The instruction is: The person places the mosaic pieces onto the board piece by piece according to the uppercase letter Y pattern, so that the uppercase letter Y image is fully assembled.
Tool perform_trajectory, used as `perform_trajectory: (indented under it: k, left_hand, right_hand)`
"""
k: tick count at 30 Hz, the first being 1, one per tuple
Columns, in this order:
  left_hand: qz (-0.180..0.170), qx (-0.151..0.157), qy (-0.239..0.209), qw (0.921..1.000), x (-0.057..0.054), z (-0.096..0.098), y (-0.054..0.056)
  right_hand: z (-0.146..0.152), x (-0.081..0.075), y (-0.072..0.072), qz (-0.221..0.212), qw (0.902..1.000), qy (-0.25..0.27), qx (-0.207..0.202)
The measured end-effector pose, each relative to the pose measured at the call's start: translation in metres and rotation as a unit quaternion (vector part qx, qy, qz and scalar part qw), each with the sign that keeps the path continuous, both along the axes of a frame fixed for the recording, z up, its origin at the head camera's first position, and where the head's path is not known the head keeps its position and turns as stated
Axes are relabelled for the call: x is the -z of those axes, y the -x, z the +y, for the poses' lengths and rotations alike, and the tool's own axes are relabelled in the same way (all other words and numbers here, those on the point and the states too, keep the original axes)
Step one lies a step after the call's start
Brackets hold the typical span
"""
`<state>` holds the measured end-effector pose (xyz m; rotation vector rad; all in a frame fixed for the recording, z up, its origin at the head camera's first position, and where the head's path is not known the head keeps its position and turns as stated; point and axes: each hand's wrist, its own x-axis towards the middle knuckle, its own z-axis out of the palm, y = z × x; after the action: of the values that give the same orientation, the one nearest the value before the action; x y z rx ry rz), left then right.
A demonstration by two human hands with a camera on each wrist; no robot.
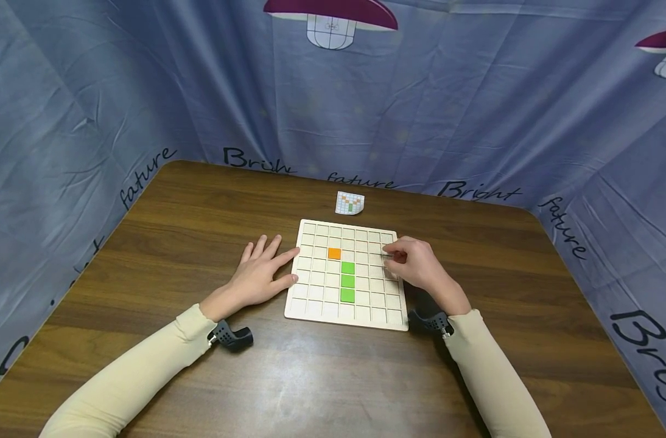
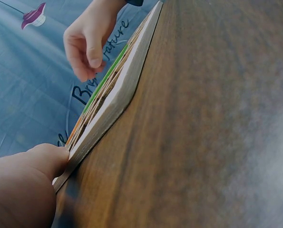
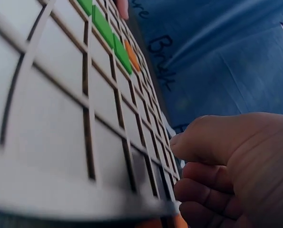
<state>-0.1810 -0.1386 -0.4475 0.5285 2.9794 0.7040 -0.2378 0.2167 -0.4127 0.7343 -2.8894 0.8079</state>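
A pale square board (image 1: 319,313) divided into a grid lies on the wooden table. One orange square (image 1: 335,253) shows in it, with several green squares (image 1: 347,281) in a column lower right of it. My left hand (image 1: 262,274) is spread flat at the board's left side, with the thumb and index fingertips at its edge. My right hand (image 1: 415,261) hovers over the board's right side, its fingers bent in toward the thumb. In the right wrist view, this hand's curled fingers (image 3: 205,190) are close to the board. I cannot tell whether anything is between the fingertips.
Behind the board lies a small paper card (image 1: 350,203) printed with a coloured grid pattern. Blue curtains (image 1: 448,109) with lettering surround the back and sides of the wooden table (image 1: 289,377). Both wrists carry a black camera mount (image 1: 234,336).
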Motion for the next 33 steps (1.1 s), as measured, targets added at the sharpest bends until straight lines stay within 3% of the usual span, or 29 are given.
perform_trajectory:
  k: [19, 33]
  left_hand:
    - [-0.002, 0.003, 0.000, 1.0000, -0.002, 0.001, 0.000]
    - [-0.002, 0.002, -0.003, 1.0000, -0.002, 0.000, 0.000]
  right_hand:
    - [0.042, 0.006, -0.017, -0.009, 0.9992, -0.027, 0.028]
    - [0.044, 0.007, -0.018, -0.046, 0.9979, -0.042, 0.020]
